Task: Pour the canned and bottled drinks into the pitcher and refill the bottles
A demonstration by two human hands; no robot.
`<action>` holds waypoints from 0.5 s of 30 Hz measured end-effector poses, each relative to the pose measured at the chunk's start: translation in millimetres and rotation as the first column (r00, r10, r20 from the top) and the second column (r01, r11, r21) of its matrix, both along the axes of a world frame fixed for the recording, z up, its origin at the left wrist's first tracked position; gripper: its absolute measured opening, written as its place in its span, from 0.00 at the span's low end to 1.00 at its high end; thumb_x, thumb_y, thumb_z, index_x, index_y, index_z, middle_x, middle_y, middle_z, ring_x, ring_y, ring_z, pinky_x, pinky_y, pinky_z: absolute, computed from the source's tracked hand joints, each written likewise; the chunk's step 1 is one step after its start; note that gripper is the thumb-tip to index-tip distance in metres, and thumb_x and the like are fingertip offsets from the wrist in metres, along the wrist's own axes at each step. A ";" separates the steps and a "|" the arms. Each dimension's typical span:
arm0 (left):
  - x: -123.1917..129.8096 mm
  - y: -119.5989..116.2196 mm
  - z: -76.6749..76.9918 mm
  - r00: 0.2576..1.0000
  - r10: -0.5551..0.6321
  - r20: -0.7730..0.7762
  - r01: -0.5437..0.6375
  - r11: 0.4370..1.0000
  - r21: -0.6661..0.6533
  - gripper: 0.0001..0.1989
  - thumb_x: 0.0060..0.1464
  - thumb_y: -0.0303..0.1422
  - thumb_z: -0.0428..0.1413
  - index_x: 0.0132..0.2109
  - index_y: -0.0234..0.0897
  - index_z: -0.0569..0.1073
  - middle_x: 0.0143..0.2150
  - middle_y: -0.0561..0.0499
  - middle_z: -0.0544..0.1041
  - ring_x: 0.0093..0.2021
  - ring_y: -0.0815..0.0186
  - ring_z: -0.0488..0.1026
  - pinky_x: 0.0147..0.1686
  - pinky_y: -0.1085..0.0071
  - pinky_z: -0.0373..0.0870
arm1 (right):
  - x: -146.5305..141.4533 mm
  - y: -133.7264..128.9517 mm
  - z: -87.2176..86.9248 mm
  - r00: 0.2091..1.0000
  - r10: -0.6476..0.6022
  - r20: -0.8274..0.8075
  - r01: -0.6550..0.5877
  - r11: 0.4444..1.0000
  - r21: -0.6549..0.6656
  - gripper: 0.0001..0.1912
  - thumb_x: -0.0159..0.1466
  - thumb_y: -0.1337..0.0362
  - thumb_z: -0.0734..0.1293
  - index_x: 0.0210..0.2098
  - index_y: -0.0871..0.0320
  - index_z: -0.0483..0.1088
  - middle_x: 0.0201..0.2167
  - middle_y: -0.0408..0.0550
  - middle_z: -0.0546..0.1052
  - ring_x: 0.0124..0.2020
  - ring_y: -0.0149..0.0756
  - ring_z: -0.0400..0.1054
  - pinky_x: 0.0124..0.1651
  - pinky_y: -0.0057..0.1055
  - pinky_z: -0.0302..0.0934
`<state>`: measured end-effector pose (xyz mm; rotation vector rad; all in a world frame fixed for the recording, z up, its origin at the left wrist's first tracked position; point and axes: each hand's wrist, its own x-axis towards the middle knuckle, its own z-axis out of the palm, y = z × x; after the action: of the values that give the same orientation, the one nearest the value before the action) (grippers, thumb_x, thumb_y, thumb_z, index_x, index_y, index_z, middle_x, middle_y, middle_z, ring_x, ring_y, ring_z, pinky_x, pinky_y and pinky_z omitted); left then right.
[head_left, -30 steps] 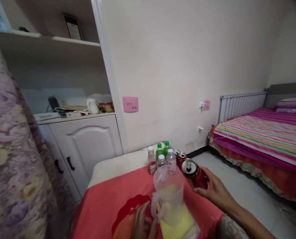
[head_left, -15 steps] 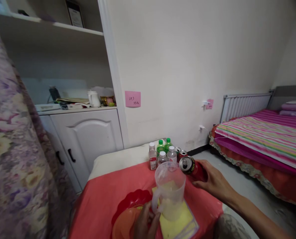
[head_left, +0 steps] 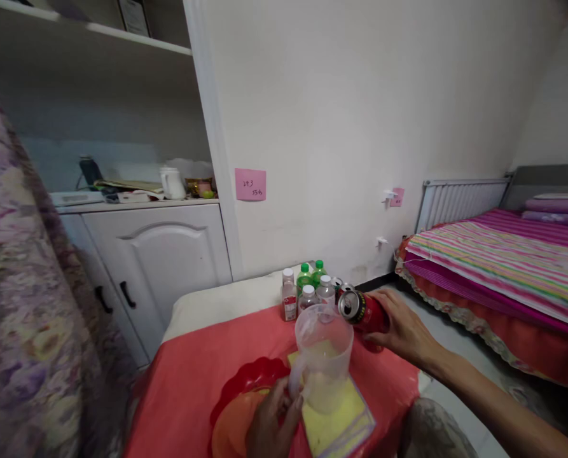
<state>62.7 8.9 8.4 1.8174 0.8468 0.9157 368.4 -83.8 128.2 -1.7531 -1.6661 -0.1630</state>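
Fingers of my left hand (head_left: 275, 420) are wrapped round the handle of a translucent plastic pitcher (head_left: 325, 356). The pitcher is above a yellow cloth (head_left: 336, 423). My right hand (head_left: 401, 327) grips a red and black can (head_left: 367, 312), tilted with its top toward the pitcher's rim. No liquid can be made out leaving the can. Behind the pitcher stand clear bottles with white caps (head_left: 289, 302), two green-capped bottles (head_left: 304, 277) and more cans (head_left: 346, 288).
A red scalloped dish (head_left: 236, 375) and an orange round piece (head_left: 236, 420) lie left of the pitcher on the red tablecloth (head_left: 193, 369). A cabinet (head_left: 169, 254) is at the left, a bed (head_left: 493, 254) at the right.
The view has shifted slightly. The can in my right hand remains tilted beside the pitcher's rim, and my left hand keeps its hold on the handle.
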 end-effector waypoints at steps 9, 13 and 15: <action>-6.4 -6.8 -6.2 0.998 0.047 0.048 -0.042 0.993 -0.115 0.25 0.54 0.53 0.57 0.48 0.38 0.78 0.43 0.43 0.84 0.43 0.54 0.81 0.47 0.63 0.78 | -7.5 5.3 10.7 0.999 -0.011 0.050 0.014 0.999 -0.052 0.31 0.53 0.68 0.69 0.57 0.59 0.63 0.50 0.56 0.76 0.48 0.51 0.72 0.50 0.46 0.66; -5.8 -6.8 -12.9 0.996 0.083 0.032 -0.080 0.992 -0.094 0.23 0.55 0.52 0.57 0.47 0.39 0.78 0.48 0.44 0.84 0.47 0.55 0.81 0.49 0.64 0.77 | -8.1 6.0 14.4 0.997 -0.021 0.078 0.028 0.996 -0.080 0.29 0.54 0.67 0.69 0.55 0.60 0.64 0.48 0.57 0.76 0.46 0.51 0.72 0.48 0.46 0.66; -5.5 -7.0 -13.6 0.996 0.084 0.029 -0.081 0.994 -0.071 0.23 0.55 0.52 0.56 0.47 0.40 0.78 0.46 0.45 0.84 0.46 0.56 0.81 0.48 0.66 0.77 | -6.7 7.1 14.1 0.995 -0.003 0.097 0.009 0.998 -0.061 0.29 0.55 0.68 0.69 0.56 0.61 0.64 0.49 0.58 0.76 0.46 0.51 0.71 0.49 0.47 0.67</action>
<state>57.2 1.9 -5.3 1.7145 0.9281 0.9536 361.6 -76.7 142.3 -1.8217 -1.7517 -0.2041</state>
